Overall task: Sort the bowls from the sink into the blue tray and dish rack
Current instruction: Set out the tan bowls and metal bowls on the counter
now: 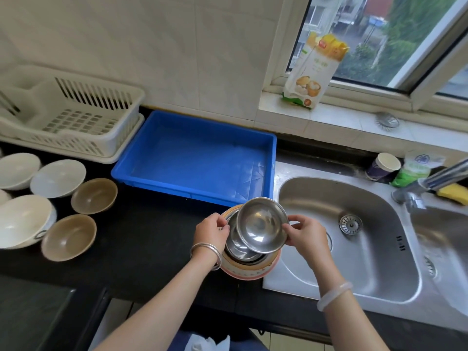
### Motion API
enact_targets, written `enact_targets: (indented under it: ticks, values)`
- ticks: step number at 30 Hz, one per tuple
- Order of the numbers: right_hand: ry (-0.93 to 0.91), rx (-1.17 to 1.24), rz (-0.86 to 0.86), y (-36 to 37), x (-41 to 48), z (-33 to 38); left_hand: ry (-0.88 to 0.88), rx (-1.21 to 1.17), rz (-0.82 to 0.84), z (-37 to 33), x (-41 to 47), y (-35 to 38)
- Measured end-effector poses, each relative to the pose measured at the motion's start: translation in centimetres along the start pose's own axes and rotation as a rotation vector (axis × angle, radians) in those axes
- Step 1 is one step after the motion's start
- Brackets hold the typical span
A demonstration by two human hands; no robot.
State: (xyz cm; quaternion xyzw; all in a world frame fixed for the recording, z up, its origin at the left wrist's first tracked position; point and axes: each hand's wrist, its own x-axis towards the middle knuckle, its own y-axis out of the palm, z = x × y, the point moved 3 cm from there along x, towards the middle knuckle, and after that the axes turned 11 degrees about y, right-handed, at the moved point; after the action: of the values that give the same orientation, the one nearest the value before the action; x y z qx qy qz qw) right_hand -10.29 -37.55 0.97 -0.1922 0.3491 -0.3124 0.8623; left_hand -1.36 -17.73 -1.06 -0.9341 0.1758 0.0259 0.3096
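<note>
Far left, on the black counter (141,239): white ceramic bowls (57,178) and two brown bowls (94,195) are sitting mouth up, well apart from the hands. Behind them the white dish rack (76,117) is sitting against the tiled wall; nothing visible in the part of it that shows. Just beside it, the blue tray (195,158) is lying with its long axis running left-right and nothing in it.

Centre, at the counter edge next to the sink: the left hand (211,230) is gripping the left rim of a stack, fingers curled closed over the edge of a lower steel bowl (239,249) that is nesting in an orange-rimmed bowl (249,271). Whether it is also touching the top bowl, can't tell.

The top steel bowl (262,224) is tilting, mouth facing up and toward the camera, far rim raised, near rim down on the stack. The right hand (305,236) is pinching its right rim between thumb and fingertips, closed on it.

Right: the steel sink (367,249) basin is showing only its drain strainer (350,223). Behind it a paper cup (383,166), a green packet (415,171), the faucet (435,178) and a yellow sponge (454,193).
</note>
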Motion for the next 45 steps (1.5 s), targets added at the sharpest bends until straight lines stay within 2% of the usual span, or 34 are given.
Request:
enact_targets:
  ticks: [9,15,23,29,37,45]
  values:
    - [-0.045,0.134,0.160,0.7,-1.0,3.3,-0.159,-0.359,-0.168,1.9,-0.4,-4.4]
    - [-0.110,0.142,0.267,4.1,-1.8,6.2,-0.283,-0.461,-0.328,5.2,-2.2,-8.3]
    - [-0.140,0.029,0.414,13.4,-1.5,9.9,-0.465,-0.621,-0.559,12.0,-5.5,-13.0]
    - [-0.139,-0.055,0.496,21.5,-0.9,11.2,-0.599,-0.635,-0.678,17.4,-7.5,-14.8]
    - [-0.071,-0.082,0.465,28.5,-0.1,11.8,-0.701,-0.674,-0.735,21.5,-7.2,-15.5]
    - [0.014,-0.073,0.423,31.1,1.0,11.3,-0.738,-0.666,-0.693,22.7,-6.6,-15.7]
